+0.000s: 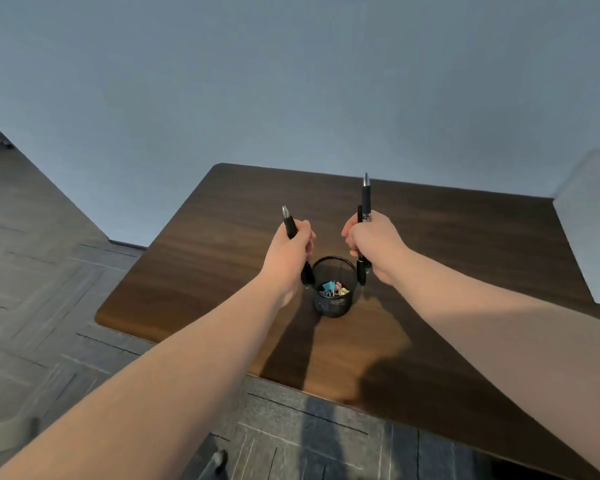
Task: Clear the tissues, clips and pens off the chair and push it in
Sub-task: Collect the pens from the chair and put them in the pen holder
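Head view shows both hands raised over a dark wooden desk [465, 244], each wrapped around pens. The left hand [290, 252] is clenched on a black pen [289, 225] held nearly upright, its silver tip pointing up and away and its lower end poking out below the palm, right beside the rim of a black mesh cup [333, 289]. The right hand [373, 244] is closed on what look like two black pens [365, 202] held together, one taller with a silver tip, the lower ends hanging just off the cup's right side. None of these pens is inside the cup yet; all sit just above and to either side of its mouth.

The cup stands on the desk between the two wrists, and at its bottom lie coloured binder clips [333, 288], blue, pink and yellow. So the clips look to be already cleared into it.

The pens appear to be the step in hand: lifted, brought to the cup, waiting to be dropped in. Both hands need to tip the lower ends inward over the rim and let go.

The chair itself is not in the frame, nor are any tissues, so I cannot tell whether the tissues are dealt with or whether more things lie on the seat. Pushing the chair in appears to be left to do. Grey patterned carpet [49, 306] lies left of the desk, a plain bluish wall [291, 81] behind.
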`<state>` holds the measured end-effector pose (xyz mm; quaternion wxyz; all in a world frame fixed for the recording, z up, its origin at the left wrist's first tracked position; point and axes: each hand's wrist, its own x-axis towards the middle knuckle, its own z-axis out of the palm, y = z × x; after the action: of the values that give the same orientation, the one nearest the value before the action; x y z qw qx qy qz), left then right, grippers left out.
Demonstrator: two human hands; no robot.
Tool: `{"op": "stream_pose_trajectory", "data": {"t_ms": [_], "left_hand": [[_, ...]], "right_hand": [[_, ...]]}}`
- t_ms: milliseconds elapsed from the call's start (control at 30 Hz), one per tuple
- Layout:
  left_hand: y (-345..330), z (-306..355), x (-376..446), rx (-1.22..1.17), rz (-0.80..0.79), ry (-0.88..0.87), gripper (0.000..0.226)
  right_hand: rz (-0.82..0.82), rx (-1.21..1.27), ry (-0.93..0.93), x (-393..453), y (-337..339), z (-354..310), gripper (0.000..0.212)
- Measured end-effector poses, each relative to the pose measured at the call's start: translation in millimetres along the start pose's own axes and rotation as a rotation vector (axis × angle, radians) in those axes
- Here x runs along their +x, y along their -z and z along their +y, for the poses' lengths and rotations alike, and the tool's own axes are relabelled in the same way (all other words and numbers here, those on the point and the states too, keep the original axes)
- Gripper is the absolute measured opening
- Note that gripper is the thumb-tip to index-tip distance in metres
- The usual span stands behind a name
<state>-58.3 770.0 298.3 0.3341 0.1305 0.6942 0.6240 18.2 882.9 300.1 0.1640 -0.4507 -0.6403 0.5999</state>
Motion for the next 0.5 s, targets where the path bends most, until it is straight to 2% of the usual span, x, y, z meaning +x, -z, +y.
{"op": "stream_pose_trajectory", "data": {"t_ms": [200,500], "left_hand": [[-27,-14,20,-0.087,0.044,0.046,0.027],[-42,-41,35,-0.012,0.041,0.145,0.026]], "right_hand": [[-0.043,0.034,-0.027,25,-5,17,0.027],[-0.091,0.01,-0.036,44,-23,40,0.015]]}}
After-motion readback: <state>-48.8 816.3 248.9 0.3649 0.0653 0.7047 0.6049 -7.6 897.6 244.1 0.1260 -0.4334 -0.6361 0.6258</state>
